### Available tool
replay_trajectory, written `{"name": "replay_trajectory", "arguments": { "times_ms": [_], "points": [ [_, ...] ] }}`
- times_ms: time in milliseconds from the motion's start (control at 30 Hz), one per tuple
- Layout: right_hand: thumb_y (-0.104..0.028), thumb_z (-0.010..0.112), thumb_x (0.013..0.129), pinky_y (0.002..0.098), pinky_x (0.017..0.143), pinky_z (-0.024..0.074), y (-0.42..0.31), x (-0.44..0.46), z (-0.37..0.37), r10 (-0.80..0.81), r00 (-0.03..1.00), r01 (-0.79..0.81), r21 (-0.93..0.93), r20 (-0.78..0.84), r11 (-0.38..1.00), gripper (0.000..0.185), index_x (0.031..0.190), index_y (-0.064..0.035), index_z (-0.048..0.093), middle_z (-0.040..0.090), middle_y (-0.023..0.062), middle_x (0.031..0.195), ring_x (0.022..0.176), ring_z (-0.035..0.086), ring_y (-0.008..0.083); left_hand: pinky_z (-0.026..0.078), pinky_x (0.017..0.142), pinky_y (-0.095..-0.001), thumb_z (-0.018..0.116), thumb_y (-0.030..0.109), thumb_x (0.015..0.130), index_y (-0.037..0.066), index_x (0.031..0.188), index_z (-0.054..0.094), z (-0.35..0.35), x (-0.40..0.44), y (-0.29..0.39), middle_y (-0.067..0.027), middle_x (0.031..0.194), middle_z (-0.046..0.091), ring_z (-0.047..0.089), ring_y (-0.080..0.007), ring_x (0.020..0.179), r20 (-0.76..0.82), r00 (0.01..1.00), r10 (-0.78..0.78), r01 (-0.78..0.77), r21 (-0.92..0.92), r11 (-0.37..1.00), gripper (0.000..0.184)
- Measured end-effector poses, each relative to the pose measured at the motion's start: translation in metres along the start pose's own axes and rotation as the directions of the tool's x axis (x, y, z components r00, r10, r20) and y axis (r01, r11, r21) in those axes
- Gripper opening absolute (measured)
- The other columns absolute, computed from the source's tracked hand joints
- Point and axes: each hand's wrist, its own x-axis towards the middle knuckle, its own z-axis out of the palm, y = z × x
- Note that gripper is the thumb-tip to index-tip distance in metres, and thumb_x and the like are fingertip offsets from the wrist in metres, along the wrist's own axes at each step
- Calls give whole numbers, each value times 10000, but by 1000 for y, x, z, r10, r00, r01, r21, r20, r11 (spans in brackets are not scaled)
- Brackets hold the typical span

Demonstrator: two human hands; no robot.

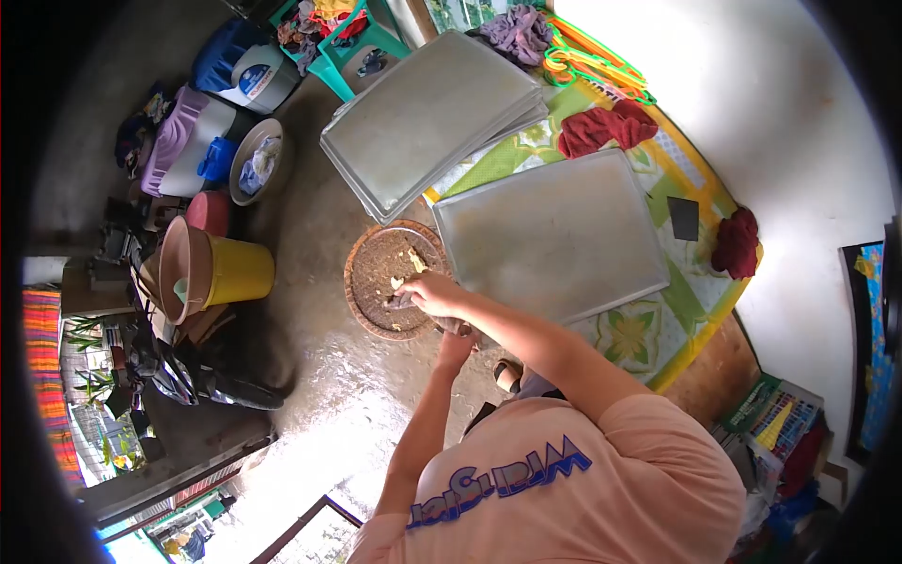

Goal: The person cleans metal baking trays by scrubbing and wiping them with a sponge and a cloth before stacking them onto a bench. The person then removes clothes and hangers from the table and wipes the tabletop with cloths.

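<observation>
My right hand (pixel 437 292) is closed over a round brown basin (pixel 353 299), and a small grey-brown rag-like piece (pixel 400 301) shows at its fingertips. Just below it, my left hand (pixel 457 345) has its fingers curled around something darker and brownish, mostly hidden; I cannot tell if both hold the same piece. Inside the basin lie pale yellow scraps (pixel 415 260) and crumbs on a brown bottom. To the right of my hands, a flat metal tray (pixel 554 240) rests on a table with a green and yellow patterned cover (pixel 628 331).
Stacked metal trays (pixel 432 113) lie at the table's far end. Dark red cloths (pixel 609 128), plastic hangers (pixel 601 61) and a dark flat square (pixel 684 218) are on the table. On the left floor stand a yellow bucket (pixel 242 270), a grey basin (pixel 246 193) and a teal chair (pixel 334 70).
</observation>
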Motion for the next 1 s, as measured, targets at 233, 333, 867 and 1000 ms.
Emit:
{"name": "replay_trajectory", "arguments": {
  "times_ms": [233,333,867,1000],
  "points": [
    [-137,480,943,458,837,491,67,-124,-216,301,383,-663,-33,-874,748,313,1229,-156,605,616,162,1107,962,617,317,490,636,-260,608,22,809,106,1526,158,1,-14,21,-76,845,600,554,-107,721,20,1000,14,-18,227,974,851],
    [-240,547,881,467,913,448,169,-165,-265,26,183,-954,-171,-983,244,417,1296,-276,563,585,112,1212,1051,562,336,445,533,-266,610,50,836,129,1523,206,4,-13,12,-53,779,560,524,-115,654,30,997,74,-79,229,970,801],
    [-61,564,837,363,663,530,-28,9,-17,280,945,-271,71,-167,960,309,1088,-191,690,663,84,1039,804,620,240,485,671,-369,574,54,809,56,1456,329,11,0,-14,-175,787,625,589,-233,691,-42,985,166,-143,330,933,692],
    [-139,577,846,437,803,494,-1,-29,-69,82,807,-378,-405,-585,832,391,1185,-324,640,598,32,1207,988,582,280,479,656,-382,584,115,847,28,1357,449,21,-14,9,-168,756,632,611,-262,689,-119,987,106,-75,241,968,534]
  ]
}}
